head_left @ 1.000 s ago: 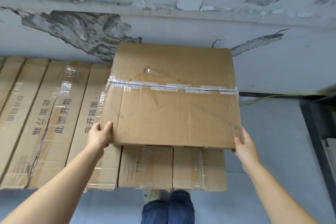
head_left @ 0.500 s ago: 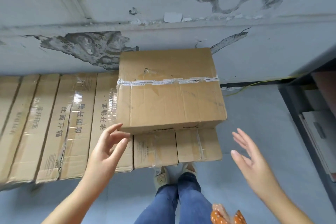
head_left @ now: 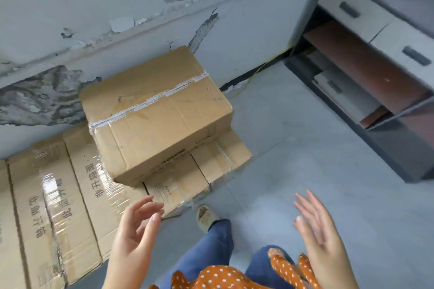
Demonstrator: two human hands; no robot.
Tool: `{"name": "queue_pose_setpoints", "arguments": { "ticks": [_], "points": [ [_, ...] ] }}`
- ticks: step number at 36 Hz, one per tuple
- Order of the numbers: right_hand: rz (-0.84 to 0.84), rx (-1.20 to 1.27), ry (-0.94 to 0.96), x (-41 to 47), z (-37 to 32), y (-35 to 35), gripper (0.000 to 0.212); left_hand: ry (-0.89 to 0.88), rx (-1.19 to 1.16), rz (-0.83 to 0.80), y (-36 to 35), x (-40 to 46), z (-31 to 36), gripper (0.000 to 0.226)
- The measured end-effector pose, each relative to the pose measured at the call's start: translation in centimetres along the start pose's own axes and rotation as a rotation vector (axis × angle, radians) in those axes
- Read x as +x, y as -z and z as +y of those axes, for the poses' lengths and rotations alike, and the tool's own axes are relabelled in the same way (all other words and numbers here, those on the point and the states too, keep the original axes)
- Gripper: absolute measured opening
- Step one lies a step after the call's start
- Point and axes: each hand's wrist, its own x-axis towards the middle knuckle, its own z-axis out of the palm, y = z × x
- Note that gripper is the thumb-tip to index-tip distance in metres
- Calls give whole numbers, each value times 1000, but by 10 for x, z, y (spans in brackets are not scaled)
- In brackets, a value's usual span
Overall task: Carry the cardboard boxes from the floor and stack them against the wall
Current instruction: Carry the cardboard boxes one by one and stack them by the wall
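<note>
One taped cardboard box [head_left: 156,110] is found stacked on a lower box [head_left: 199,171] against the wall [head_left: 70,7], beside long flat cartons [head_left: 58,206], while the left hand [head_left: 133,237] and right hand [head_left: 319,239] are held open, gripping nothing; no further loose boxes are visible.

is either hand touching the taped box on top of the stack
Apart. The head view shows the left hand and right hand open and well short of the taped box, with lower cartons and floor visible between them.
</note>
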Motion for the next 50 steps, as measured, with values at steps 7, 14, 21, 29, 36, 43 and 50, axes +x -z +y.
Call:
{"name": "queue_pose_setpoints", "arguments": {
  "ticks": [7,14,21,29,36,43,50],
  "points": [
    [301,46,20,-99,16,71,67,-123,48,-231,-39,-41,8,31],
    [696,91,-33,-252,52,146,68,-226,46,-663,-116,-127,1,31],
    [1213,211,-158,-422,87,177,68,-340,99,-1194,-194,-246,4,46],
    [1705,370,-251,-516,119,149,35,-447,253,-1685,-259,-357,0,42],
    [1934,514,-318,-544,144,164,35,-474,298,-1926,-315,-450,-14,34],
    [2116,510,-273,-582,147,223,84,-558,292,-2151,-375,-546,-12,48],
    [2366,530,-395,-618,157,248,61,-625,373,-2367,-414,-643,-22,35]
  ]
}}
